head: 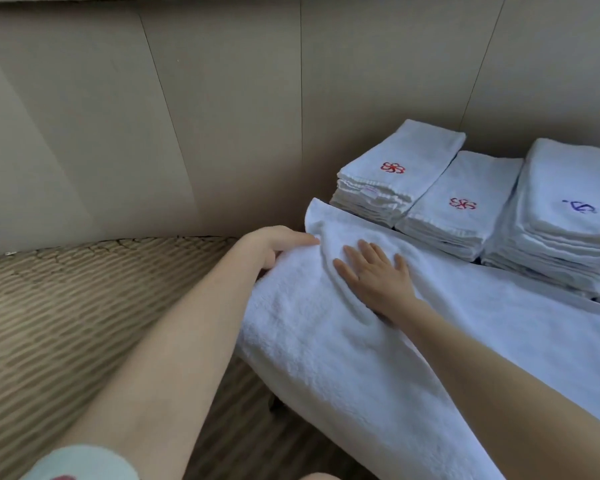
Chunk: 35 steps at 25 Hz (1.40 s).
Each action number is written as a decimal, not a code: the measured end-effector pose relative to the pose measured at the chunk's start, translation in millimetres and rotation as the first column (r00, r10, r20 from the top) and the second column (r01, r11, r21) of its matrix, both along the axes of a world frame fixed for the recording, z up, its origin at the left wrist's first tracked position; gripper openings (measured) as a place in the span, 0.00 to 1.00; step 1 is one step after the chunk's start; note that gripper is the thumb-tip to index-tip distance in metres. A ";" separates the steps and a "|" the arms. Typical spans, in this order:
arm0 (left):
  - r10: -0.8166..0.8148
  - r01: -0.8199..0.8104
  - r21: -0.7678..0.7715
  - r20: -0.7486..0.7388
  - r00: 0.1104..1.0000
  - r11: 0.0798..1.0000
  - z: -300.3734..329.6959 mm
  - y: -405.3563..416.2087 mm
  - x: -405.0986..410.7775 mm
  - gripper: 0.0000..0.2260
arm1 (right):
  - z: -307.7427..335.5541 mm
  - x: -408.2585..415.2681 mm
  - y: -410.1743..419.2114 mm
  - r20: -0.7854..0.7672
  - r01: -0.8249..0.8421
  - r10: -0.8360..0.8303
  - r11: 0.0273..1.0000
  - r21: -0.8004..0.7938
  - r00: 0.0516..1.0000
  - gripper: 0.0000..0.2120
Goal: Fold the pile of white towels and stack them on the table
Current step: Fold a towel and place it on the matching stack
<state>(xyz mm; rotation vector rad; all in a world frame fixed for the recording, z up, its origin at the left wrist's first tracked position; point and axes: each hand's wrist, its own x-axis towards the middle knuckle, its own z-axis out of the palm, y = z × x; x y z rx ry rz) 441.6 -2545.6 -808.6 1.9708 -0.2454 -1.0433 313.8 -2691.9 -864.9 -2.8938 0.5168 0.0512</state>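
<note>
Pressing flat with fingers spread, the right hand [371, 275] rests on the large white fluffy terry towel [326, 341], while the left hand [278, 244] grips that towel's far left edge, fingers curled under the cloth and thumb on top. This towel lies spread over the table, its left side hanging off the table's edge above the beige ribbed carpet [66, 323]. Beyond the towel, against the tan panelled wall [187, 116], stand three stacks of folded white towels [465, 188], two topped with red flower embroidery and the rightmost with a blue mark.
</note>
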 end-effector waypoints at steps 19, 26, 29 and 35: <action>-0.605 0.266 0.545 0.740 0.294 0.795 -53.9 -87.3 -34.6 0.25 | -2.6 -69.0 -84.6 0.108 0.054 -0.065 0.994 0.098 0.992 0.23; -0.375 0.368 0.218 0.817 0.438 0.904 -20.0 -145.8 -81.2 0.08 | 8.3 -151.2 -153.9 0.218 0.328 -0.317 0.945 -0.013 0.923 0.07; -0.438 0.484 0.127 0.659 0.611 0.866 -12.5 -180.6 -140.5 0.08 | 16.2 -181.9 -171.9 0.189 0.411 -0.402 0.912 -0.009 0.896 0.09; -0.701 0.637 0.415 0.652 0.289 0.649 -5.1 -233.0 -202.9 0.12 | 35.1 -285.0 -227.8 0.013 0.582 -0.584 0.806 -0.104 0.812 0.18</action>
